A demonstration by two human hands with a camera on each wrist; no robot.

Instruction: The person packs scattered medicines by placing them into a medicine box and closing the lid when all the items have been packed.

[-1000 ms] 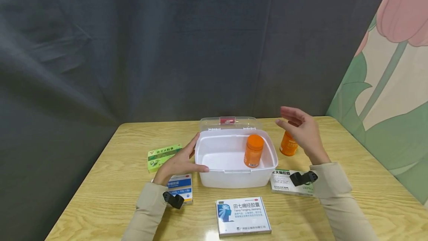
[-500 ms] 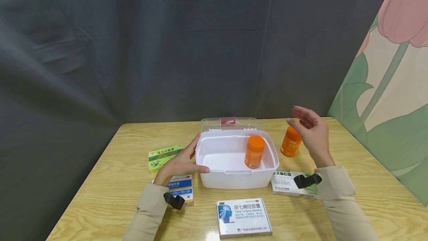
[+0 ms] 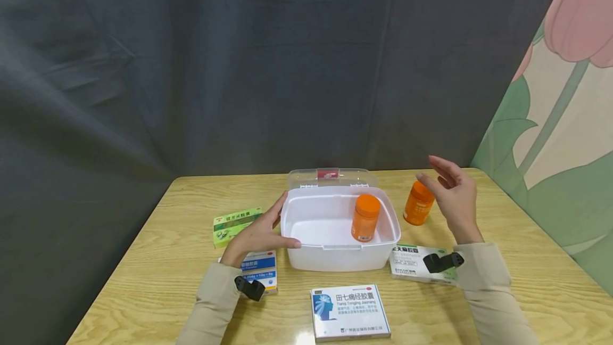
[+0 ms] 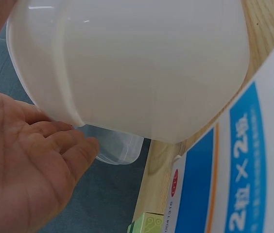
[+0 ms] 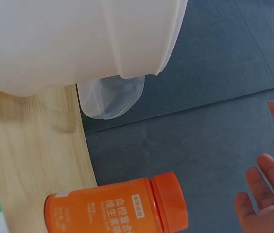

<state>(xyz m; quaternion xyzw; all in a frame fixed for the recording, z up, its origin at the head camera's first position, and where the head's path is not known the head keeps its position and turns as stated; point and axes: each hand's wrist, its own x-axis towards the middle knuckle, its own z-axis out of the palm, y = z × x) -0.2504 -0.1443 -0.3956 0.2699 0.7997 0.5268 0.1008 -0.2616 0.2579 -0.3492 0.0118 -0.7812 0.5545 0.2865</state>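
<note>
A white plastic box [image 3: 316, 257] stands mid-table, its clear lid [image 3: 351, 177] swung back behind it. Inside, at the right end, an orange bottle [image 3: 365, 218] stands upright. My left hand [image 3: 258, 238] rests against the box's left end, thumb along the front rim and fingers at the side; in the left wrist view these fingers are loosely bent by the rim. My right hand [image 3: 455, 196] is raised at the right with nothing in it, fingers relaxed. Just left of it, partly overlapped in the head view, stands a second orange bottle [image 3: 417, 206].
A green medicine box [image 3: 232, 228] and a blue-and-white medicine box [image 3: 261, 270] lie by my left forearm. A white medicine box [image 3: 351, 313] lies in front of the plastic box. Another white-and-green one [image 3: 407, 262] lies near my right wrist. A dark curtain [image 3: 287, 68] hangs behind the table.
My right hand has moved rightward, away from the plastic box, uncovering more of the second orange bottle. The left hand stays at the box.
</note>
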